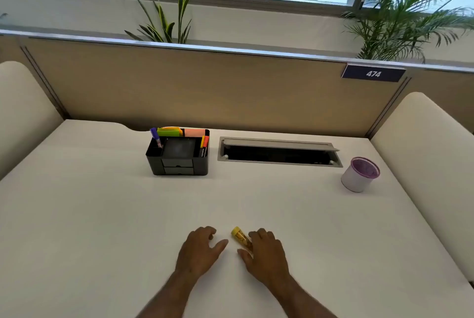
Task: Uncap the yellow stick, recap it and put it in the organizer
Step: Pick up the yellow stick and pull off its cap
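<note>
On the broad cream desk (102, 215) under the window, I use the black plastic desk organizer (179, 161) as my landmark. The short yellow capped stick (239, 238) lies well in front of it, slightly right. My right hand (264, 253) rests fingers on the stick, not yet pinching; my left hand (201, 248) lies beside it, spread and empty. I judge the round stick may roll away under a light press.

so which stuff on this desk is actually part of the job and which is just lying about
Part of the job:
- yellow stick, lying on the desk under the right hand's fingers
- black organizer
- left hand, flat on the desk beside the stick

Just lying about:
- purple mesh cup
- cable tray set into the desk
- markers and sticky notes already in the organizer
</note>
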`<act>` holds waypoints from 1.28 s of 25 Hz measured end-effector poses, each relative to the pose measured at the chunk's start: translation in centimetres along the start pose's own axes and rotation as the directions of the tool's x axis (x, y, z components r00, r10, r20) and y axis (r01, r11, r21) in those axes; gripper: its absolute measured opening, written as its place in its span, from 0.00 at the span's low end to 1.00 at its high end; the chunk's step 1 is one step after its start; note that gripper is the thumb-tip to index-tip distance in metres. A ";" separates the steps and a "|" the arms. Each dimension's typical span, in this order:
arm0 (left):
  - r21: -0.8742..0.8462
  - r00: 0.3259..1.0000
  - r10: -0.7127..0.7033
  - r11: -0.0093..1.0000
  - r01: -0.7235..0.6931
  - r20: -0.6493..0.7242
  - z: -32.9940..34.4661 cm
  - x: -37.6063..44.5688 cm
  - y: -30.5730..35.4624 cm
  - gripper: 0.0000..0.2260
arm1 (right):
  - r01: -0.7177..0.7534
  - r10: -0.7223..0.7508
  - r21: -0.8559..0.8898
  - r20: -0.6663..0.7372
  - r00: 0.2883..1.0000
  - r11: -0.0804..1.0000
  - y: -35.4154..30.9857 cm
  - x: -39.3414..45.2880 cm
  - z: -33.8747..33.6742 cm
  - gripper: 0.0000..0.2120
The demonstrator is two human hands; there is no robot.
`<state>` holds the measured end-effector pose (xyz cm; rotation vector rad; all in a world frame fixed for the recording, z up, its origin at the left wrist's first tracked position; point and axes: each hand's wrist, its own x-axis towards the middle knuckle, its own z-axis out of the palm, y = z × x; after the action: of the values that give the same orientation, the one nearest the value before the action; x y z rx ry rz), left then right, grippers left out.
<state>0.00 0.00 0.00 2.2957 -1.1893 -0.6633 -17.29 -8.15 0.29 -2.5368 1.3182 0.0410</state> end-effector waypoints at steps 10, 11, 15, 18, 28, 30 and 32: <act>-0.469 0.994 -0.077 0.877 0.105 0.078 1.6 1.4 3.8 0.16 | -0.035 0.141 0.533 -0.160 0.977 0.846 0.1 1.5 -0.6 0.09; -0.520 0.996 -0.054 0.850 0.082 0.069 1.6 1.5 4.4 0.14 | -0.015 0.150 0.593 -0.178 0.973 0.805 0.1 1.6 -1.0 0.07; -0.671 0.999 0.024 0.740 -0.049 -0.046 1.0 1.4 7.0 0.07 | 0.038 0.163 0.702 -0.217 0.962 0.711 -0.3 1.8 -3.1 0.07; -0.694 0.986 0.057 0.705 -0.150 -0.155 0.4 1.2 8.4 0.09 | 0.084 0.148 0.718 -0.254 0.956 0.691 -0.4 1.8 -5.4 0.13; -0.496 0.876 0.311 0.732 -0.468 -0.369 -1.4 0.5 9.9 0.12 | 0.283 0.050 0.666 -0.434 0.900 0.691 -1.0 2.3 -10.9 0.14; -0.455 0.858 0.349 0.738 -0.499 -0.376 -1.5 0.5 9.7 0.10 | 0.284 0.035 0.643 -0.436 0.899 0.711 -0.8 2.1 -10.9 0.13; -0.441 0.850 0.372 0.735 -0.515 -0.372 -1.5 0.5 9.6 0.10 | 0.292 0.008 0.604 -0.444 0.896 0.742 -0.7 2.1 -11.0 0.13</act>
<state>-4.68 -5.09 6.87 1.4967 -1.1886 -0.4146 -16.65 -12.27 10.71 -2.0496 0.9921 -0.9023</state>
